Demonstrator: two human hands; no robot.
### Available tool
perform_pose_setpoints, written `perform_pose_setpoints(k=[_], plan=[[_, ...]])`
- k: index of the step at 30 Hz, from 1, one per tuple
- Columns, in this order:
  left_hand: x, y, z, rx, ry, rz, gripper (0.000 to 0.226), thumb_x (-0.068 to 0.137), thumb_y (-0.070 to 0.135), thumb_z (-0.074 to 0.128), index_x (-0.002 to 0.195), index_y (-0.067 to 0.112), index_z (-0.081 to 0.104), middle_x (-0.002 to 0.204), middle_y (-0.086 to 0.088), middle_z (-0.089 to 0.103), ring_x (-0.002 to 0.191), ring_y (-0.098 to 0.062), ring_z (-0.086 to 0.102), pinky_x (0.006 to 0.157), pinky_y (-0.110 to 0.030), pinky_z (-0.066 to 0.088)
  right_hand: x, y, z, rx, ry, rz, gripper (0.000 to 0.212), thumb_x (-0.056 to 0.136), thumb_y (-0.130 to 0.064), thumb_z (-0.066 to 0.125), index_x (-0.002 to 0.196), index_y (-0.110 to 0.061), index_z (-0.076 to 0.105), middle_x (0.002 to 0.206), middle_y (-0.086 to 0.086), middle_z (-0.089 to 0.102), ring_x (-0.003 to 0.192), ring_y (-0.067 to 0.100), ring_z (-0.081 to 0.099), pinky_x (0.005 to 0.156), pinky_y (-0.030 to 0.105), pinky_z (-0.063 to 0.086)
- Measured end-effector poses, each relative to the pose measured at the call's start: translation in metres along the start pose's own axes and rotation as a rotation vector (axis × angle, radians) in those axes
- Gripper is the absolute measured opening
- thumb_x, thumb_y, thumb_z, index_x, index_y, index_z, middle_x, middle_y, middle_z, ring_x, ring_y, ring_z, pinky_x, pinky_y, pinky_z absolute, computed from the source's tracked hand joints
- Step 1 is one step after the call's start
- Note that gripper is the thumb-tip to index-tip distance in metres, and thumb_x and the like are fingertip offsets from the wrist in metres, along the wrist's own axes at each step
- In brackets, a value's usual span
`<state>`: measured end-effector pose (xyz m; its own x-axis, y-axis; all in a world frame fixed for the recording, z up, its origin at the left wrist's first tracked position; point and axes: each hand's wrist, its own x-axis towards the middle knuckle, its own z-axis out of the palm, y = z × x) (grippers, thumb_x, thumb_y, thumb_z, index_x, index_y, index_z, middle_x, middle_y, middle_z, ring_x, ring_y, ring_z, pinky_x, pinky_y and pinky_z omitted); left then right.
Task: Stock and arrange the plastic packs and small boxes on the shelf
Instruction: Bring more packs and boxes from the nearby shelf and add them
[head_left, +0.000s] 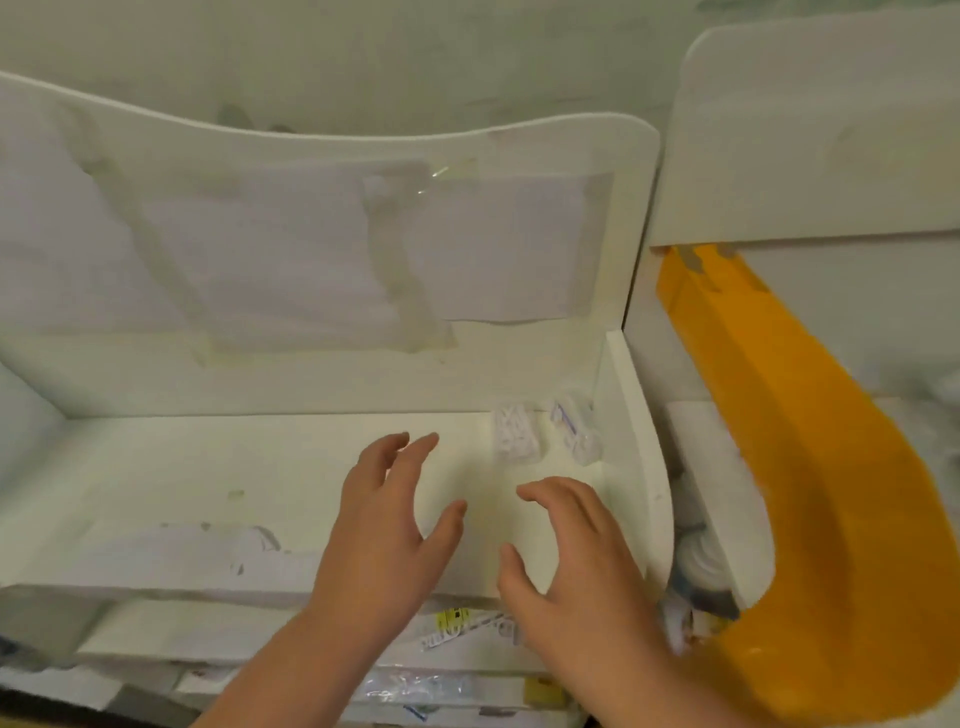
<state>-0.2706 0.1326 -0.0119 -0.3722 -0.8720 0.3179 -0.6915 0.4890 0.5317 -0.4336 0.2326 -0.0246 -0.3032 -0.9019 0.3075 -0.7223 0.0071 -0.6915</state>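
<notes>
White shelf (218, 467), mostly bare. Left hand (387, 525) & right hand (563, 551) hover w/ fingers spread, holding nothing. Two plastic packs (514, 434) lie just beyond right fingertips, near side wall. Best: reach fwd, pinch edges, don't crush, line up in back corner.

L hand (387, 525) & R hand (563, 551) side by side, fingers spread, loosely curved, no grip.

shelf (218, 467) white, pale yellow cast. papers taped on back panel (322, 249) white-grey. two plastic packs (545, 431) clear, whitish contents. curved panel (810, 467) at right orange-yellow.
</notes>
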Motion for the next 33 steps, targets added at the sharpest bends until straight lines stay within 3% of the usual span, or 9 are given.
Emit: perform_pose_setpoints(k=[4, 8, 13, 17, 21, 25, 29, 33], plan=[[0.057, 0.000, 0.040, 0.001, -0.110, 0.091, 0.064, 0.083, 0.049, 0.063, 0.141, 0.030, 0.044, 0.129, 0.000, 0.045, 0.119, -0.020, 0.044, 0.092, -0.025, 0.034, 0.017, 0.003, 0.006, -0.122, 0.097, 0.063, 0.041, 0.081, -0.048, 0.050, 0.122, -0.043, 0.044, 0.125, -0.026, 0.041, 0.115, -0.001, 0.046, 0.090, 0.016, 0.039], [0.107, 0.003, 0.084, 0.041, -0.212, 0.120, 0.065, 0.081, 0.058, 0.060, 0.139, 0.034, 0.043, 0.129, -0.003, 0.043, 0.119, -0.027, 0.041, 0.094, -0.036, 0.042, 0.027, 0.005, 0.008, -0.256, 0.189, 0.157, 0.041, 0.082, -0.051, 0.049, 0.121, -0.044, 0.042, 0.124, -0.026, 0.042, 0.116, 0.001, 0.047, 0.091, 0.021, 0.041], [0.128, 0.001, 0.116, 0.145, -0.259, 0.228, 0.059, 0.075, 0.062, 0.050, 0.127, 0.033, 0.053, 0.123, -0.005, 0.038, 0.113, -0.028, 0.034, 0.095, -0.037, 0.041, 0.038, 0.008, 0.016, -0.341, 0.228, 0.254, 0.043, 0.081, -0.050, 0.047, 0.122, -0.044, 0.040, 0.126, -0.023, 0.042, 0.120, 0.003, 0.045, 0.097, 0.026, 0.042], [0.125, -0.016, 0.111, 0.048, -0.321, 0.290, 0.055, 0.069, 0.048, 0.049, 0.119, 0.025, 0.054, 0.131, -0.006, 0.029, 0.123, -0.028, 0.028, 0.093, -0.036, 0.044, 0.049, 0.010, 0.031, -0.473, 0.242, 0.323, 0.046, 0.083, -0.048, 0.047, 0.127, -0.040, 0.039, 0.134, -0.016, 0.038, 0.123, 0.008, 0.041, 0.100, 0.031, 0.042], [0.123, -0.044, 0.093, 0.014, -0.395, 0.292, 0.056, 0.075, 0.042, 0.058, 0.129, 0.027, 0.050, 0.134, -0.003, 0.037, 0.125, -0.026, 0.039, 0.097, -0.034, 0.043, 0.077, 0.018, 0.043, -0.531, 0.228, 0.348, 0.055, 0.085, -0.037, 0.061, 0.134, -0.032, 0.037, 0.139, -0.003, 0.031, 0.126, 0.018, 0.035, 0.105, 0.033, 0.038], [0.126, -0.061, 0.074, 0.094, -0.408, 0.353, 0.054, 0.075, 0.036, 0.059, 0.129, 0.028, 0.051, 0.130, -0.001, 0.051, 0.116, -0.027, 0.049, 0.094, -0.034, 0.044, 0.108, 0.022, 0.050, -0.619, 0.194, 0.396, 0.055, 0.082, -0.028, 0.065, 0.132, -0.023, 0.043, 0.135, 0.008, 0.040, 0.123, 0.028, 0.040, 0.103, 0.037, 0.037], [0.125, -0.075, 0.063, 0.122, -0.410, 0.347, 0.052, 0.074, 0.036, 0.060, 0.125, 0.031, 0.051, 0.126, 0.003, 0.055, 0.111, -0.025, 0.051, 0.087, -0.033, 0.043, 0.123, 0.025, 0.052, -0.712, 0.151, 0.450, 0.054, 0.085, -0.025, 0.059, 0.136, -0.018, 0.043, 0.123, 0.006, 0.052, 0.111, 0.028, 0.048, 0.096, 0.037, 0.038], [0.126, -0.081, 0.060, 0.099, -0.417, 0.321, 0.046, 0.079, 0.041, 0.061, 0.123, 0.035, 0.048, 0.123, 0.005, 0.056, 0.111, -0.023, 0.051, 0.085, -0.033, 0.044, 0.119, 0.029, 0.054, -0.547, 0.097, 0.532, 0.050, 0.093, -0.028, 0.054, 0.140, -0.014, 0.042, 0.128, 0.009, 0.057, 0.114, 0.030, 0.054, 0.094, 0.039, 0.044]])
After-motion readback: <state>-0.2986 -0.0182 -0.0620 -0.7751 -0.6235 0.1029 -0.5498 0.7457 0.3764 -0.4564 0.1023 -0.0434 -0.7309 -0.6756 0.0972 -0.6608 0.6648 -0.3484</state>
